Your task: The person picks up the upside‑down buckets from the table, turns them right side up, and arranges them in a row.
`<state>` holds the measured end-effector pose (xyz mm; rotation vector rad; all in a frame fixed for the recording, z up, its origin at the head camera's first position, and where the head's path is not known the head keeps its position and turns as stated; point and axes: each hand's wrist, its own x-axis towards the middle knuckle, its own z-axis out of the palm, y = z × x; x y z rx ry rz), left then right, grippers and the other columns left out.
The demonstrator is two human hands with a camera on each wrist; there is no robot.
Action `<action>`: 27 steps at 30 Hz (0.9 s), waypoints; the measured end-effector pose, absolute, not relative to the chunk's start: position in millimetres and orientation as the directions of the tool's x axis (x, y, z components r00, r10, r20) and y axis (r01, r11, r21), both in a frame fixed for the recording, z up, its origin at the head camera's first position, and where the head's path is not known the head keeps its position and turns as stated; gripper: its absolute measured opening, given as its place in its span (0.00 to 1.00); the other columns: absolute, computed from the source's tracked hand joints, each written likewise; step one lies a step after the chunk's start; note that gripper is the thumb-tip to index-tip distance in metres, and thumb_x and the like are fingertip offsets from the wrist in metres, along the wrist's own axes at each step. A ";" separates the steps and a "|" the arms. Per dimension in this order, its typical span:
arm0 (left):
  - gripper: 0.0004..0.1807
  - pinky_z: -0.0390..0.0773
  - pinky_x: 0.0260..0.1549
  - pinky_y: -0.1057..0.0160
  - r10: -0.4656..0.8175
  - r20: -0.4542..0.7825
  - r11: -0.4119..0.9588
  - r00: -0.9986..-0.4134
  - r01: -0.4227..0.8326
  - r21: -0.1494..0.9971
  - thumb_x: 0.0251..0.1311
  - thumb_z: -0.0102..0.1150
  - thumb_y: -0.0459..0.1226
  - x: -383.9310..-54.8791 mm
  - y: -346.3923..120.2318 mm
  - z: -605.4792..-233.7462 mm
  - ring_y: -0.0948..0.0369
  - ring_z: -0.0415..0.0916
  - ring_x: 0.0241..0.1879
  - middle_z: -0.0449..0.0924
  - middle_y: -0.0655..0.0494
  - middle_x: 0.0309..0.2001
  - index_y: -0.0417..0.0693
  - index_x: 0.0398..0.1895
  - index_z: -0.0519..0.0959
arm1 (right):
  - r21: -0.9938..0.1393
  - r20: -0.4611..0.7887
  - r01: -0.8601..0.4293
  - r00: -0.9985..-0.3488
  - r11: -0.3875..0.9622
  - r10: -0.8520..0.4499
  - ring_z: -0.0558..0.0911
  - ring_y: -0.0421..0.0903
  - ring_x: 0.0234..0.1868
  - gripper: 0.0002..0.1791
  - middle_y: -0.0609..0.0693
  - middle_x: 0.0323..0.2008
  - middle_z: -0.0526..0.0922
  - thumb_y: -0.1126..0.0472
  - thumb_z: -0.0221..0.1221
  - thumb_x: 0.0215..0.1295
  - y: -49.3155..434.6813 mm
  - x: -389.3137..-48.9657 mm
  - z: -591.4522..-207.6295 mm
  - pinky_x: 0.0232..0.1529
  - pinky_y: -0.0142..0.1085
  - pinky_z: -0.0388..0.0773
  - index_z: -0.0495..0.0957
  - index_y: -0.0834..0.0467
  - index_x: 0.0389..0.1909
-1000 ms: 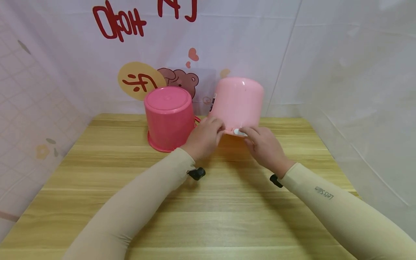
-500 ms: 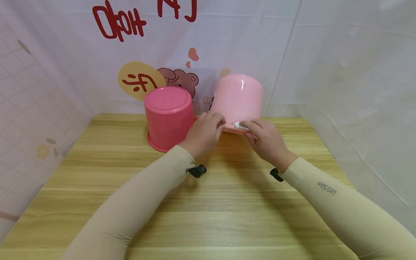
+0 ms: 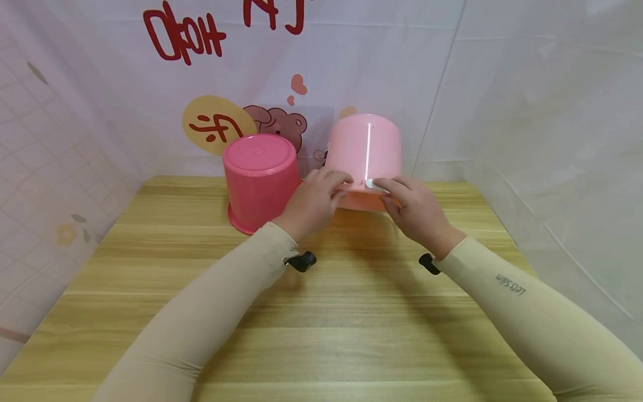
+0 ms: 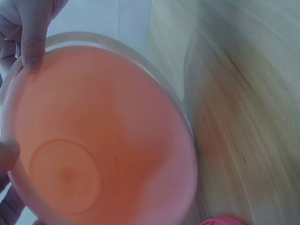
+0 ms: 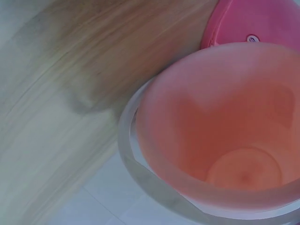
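Note:
A light pink bucket (image 3: 364, 145) leans with its base up and back and its mouth tipped toward me, the near rim raised off the table. My left hand (image 3: 316, 198) pinches that rim on its left part, thumb below. A short way right, my right hand (image 3: 414, 209) pinches the same rim beside the white end of the handle. In the left wrist view the thumbs lie on the rim, and the bucket's inside shows its round base. The pale handle (image 5: 140, 173) curves around the far side of the mouth in the right wrist view.
A darker pink bucket (image 3: 261, 184) stands upside down on the wooden table (image 3: 321, 335), just left of my left hand. Behind both buckets hangs a printed white cloth (image 3: 382, 61). Another pale cloth (image 3: 562, 139) closes off the right side.
Both hands have lifted the light pink bucket's near rim, so it tips back further and the inside of its mouth now shows. The darker bucket has stayed put.

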<state>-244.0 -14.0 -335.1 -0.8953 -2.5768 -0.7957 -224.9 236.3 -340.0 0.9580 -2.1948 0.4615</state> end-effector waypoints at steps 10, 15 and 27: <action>0.19 0.79 0.45 0.60 0.527 0.569 0.600 -0.631 0.751 0.277 0.75 0.60 0.34 -247.8 -19.6 -336.6 0.55 0.75 0.48 0.80 0.55 0.47 0.62 0.63 0.85 | -0.052 0.736 -0.753 -0.473 0.657 -0.485 0.82 0.57 0.34 0.21 0.61 0.39 0.86 0.73 0.71 0.62 238.3 -226.6 -335.9 0.35 0.46 0.81 0.84 0.63 0.57; 0.19 0.79 0.42 0.62 0.542 0.604 0.605 -0.584 0.770 0.202 0.75 0.61 0.35 -249.3 -19.7 -336.2 0.57 0.74 0.46 0.78 0.55 0.45 0.62 0.64 0.85 | -0.047 0.749 -0.756 -0.458 0.653 -0.478 0.81 0.58 0.34 0.21 0.61 0.38 0.86 0.73 0.70 0.62 238.4 -226.0 -332.9 0.35 0.47 0.81 0.84 0.63 0.57; 0.23 0.80 0.39 0.62 0.531 0.650 0.634 -0.544 0.763 0.121 0.74 0.58 0.30 -248.9 -17.3 -335.1 0.56 0.75 0.45 0.79 0.54 0.45 0.62 0.65 0.84 | -0.027 0.770 -0.751 -0.437 0.660 -0.465 0.82 0.61 0.37 0.23 0.63 0.41 0.86 0.74 0.70 0.62 238.5 -226.3 -329.4 0.38 0.50 0.83 0.84 0.62 0.58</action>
